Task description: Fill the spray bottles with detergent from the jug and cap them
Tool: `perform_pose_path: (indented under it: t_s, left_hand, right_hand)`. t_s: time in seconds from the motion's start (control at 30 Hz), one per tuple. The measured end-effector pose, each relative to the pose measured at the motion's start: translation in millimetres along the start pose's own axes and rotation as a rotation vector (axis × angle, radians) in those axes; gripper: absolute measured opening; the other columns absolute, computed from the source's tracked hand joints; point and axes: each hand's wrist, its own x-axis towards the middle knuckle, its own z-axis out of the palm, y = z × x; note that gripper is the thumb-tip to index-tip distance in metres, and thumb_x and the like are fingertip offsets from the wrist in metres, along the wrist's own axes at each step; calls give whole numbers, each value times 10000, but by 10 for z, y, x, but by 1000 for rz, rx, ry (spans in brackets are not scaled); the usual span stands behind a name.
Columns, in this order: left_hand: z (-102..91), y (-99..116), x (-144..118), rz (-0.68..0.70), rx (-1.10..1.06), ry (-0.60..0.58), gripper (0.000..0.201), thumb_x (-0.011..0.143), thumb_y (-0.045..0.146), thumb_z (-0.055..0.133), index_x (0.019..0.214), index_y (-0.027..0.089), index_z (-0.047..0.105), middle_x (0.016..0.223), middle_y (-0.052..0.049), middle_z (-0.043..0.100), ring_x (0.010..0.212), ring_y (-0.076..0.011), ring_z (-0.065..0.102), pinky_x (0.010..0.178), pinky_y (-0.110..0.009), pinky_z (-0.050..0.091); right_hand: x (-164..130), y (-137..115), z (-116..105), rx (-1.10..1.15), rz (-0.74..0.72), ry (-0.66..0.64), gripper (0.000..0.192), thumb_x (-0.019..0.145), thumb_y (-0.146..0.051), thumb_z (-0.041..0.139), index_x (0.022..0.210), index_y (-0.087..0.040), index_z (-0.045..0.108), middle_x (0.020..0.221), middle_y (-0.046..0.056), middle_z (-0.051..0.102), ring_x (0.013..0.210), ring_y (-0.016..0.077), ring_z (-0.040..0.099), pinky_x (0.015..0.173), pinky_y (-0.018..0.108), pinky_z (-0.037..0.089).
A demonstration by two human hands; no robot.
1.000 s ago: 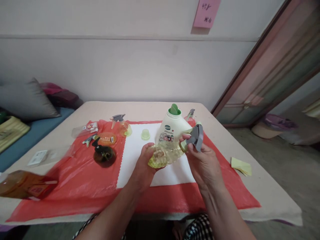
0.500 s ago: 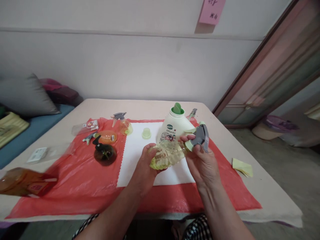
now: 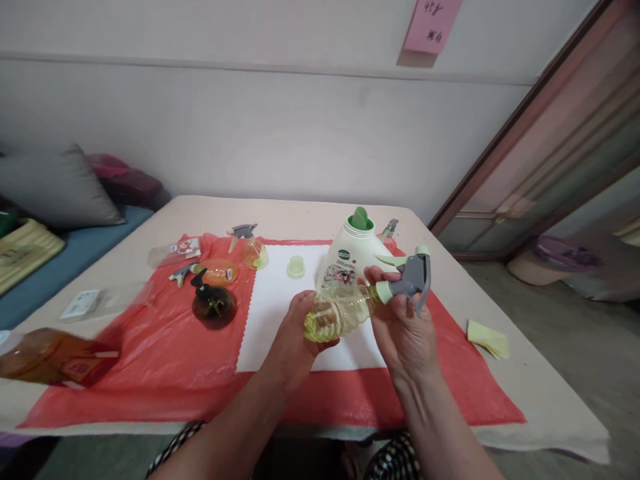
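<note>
- The spray head (image 3: 409, 279) has been lifting up and right since a second ago, the right hand (image 3: 405, 327) pinching it.
- The left hand (image 3: 295, 333) is clamping one clear yellow bottle (image 3: 337, 311) above the white mat (image 3: 280, 300).
- Four other small spray bottles are lying behind; one white jug (image 3: 350, 257), label unreadable.

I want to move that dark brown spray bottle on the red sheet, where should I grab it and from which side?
Judging by its shape, take the dark brown spray bottle from above, around the narrow neck just under its black trigger head. The body is round and squat, harder to span, and it stands upright with free space around it. The orange bottle lies just behind, so avoid coming in from the far side.
</note>
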Motion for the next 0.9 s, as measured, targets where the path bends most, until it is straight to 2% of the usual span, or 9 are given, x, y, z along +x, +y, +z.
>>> perform_pose_path:
  t_s: [0.1, 0.23, 0.37, 0.63, 0.77, 0.9]
  left_hand:
    - [11, 28, -25, 49, 10, 1, 390, 820, 508, 706, 1070, 248, 557, 1073, -25, 644, 824, -143, 632, 629, -255, 537]
    - [15, 38, -37, 79, 2, -16, 404, 810, 509, 719, 1063, 246, 545, 1070, -25, 634, 840, -150, 628, 645, -260, 531]
    - [5, 22, -26, 101, -6, -29, 415, 799, 509, 729, 1068, 255, 539, 1058, -19, 632, 845, -157, 627, 646, -268, 529]
    - [-26, -70, -30, 306, 91, 12, 381, 856, 427, 693, 1150, 289, 496, 1041, -9, 639, 910, -160, 636, 746, -270, 513]
    - [-40, -141, -84, 524, 290, 55, 387, 873, 389, 699, 1189, 302, 494, 1125, -21, 621, 989, -176, 621, 839, -288, 504]
    - [-23, -249, -128, 742, 359, 47, 468, 794, 351, 792, 1190, 301, 547, 1411, -66, 512, 1281, -250, 516, 1032, -347, 461]
  right_hand:
    - [-3, 34, 16, 0, -16, 5, 394, 597, -497, 918, 880, -280, 750, 1027, 17, 718, 1032, 229, 637, 1115, 525, 399]
    - [-5, 73, -6, 48, 2, 4, 351, 660, -459, 893, 938, -306, 742, 1060, 0, 722, 1093, 203, 628, 1153, 485, 371]
    - [-18, 81, -5, 39, 13, 9, 349, 663, -455, 889, 943, -319, 731, 1028, 0, 727, 1103, 213, 632, 1165, 509, 369]
    - [-20, 88, 74, 67, -13, 59, 311, 653, -420, 898, 886, -283, 743, 993, -11, 702, 1087, 192, 635, 1205, 487, 326]
    - [-12, 68, 82, 96, 13, 95, 333, 637, -416, 901, 883, -258, 744, 990, 7, 709, 1083, 210, 633, 1192, 504, 349]
    - [-13, 12, 82, 138, 37, 121, 325, 673, -411, 875, 901, -244, 715, 968, 7, 700, 1058, 215, 649, 1163, 511, 379]
